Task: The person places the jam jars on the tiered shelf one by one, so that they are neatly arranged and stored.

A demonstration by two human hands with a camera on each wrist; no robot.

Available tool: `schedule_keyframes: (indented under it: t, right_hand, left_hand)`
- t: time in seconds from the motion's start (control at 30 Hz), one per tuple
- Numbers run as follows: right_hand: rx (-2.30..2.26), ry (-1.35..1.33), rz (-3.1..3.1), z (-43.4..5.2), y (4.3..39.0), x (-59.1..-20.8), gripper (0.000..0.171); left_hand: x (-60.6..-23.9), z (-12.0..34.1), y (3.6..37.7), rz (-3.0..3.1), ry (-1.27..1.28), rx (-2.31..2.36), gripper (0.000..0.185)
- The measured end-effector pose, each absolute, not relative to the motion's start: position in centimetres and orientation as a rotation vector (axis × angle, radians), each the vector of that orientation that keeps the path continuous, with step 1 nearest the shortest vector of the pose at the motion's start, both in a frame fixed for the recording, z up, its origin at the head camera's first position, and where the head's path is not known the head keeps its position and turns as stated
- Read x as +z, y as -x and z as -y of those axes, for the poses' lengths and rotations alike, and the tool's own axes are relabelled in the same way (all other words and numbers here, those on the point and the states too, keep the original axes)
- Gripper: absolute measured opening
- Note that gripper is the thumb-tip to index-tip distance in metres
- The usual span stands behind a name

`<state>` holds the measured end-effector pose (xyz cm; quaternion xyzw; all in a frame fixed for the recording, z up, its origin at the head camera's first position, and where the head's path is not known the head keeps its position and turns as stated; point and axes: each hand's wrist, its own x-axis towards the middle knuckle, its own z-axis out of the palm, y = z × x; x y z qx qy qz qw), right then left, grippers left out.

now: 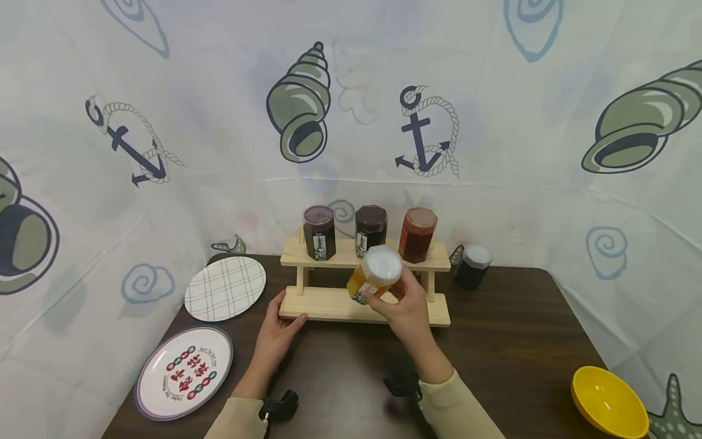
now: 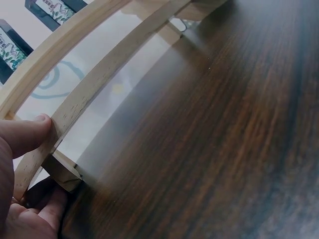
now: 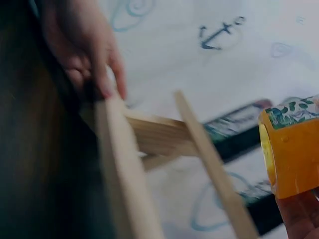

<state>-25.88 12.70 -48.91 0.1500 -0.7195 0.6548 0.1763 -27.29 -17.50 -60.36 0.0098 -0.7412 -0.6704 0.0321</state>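
Observation:
My right hand [image 1: 404,305] grips a yellow-orange jar [image 1: 362,282] with a white lid, held tilted in front of a two-tier wooden rack [image 1: 329,305]. In the right wrist view the jar [image 3: 294,149] shows a leafy printed label, with fingers [image 3: 299,214] against its side. At the rack's lower left end, my left hand [image 1: 275,338] holds the bottom board. Its thumb [image 2: 30,134] presses the board's front edge while the other fingers curl around the end. On the upper tier stand a purple-lidded jar [image 1: 319,235], a dark jar [image 1: 371,228] and a red jar [image 1: 418,235].
A dark jar with a white lid [image 1: 474,267] stands right of the rack on the dark wooden table [image 1: 510,341]. At the left lie a white grid-patterned plate [image 1: 225,289] and a round plate with red lettering [image 1: 183,373]. A yellow bowl [image 1: 610,402] sits at the right front.

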Motion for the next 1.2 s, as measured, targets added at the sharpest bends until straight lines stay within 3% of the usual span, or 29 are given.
schedule_keyframes:
  t: [0.53, 1.2]
  right_hand:
    - [1.958, -0.497, 2.226, -5.3, 29.1, -52.9, 0.071]
    - [1.923, -0.574, 2.402, -5.1, 31.2, -55.9, 0.072]
  left_hand:
    - [-60.0, 17.9, 27.5, 2.268, -0.012, -2.092, 0.091]
    - [-60.2, 17.5, 27.2, 2.275, 0.004, -2.086, 0.090]
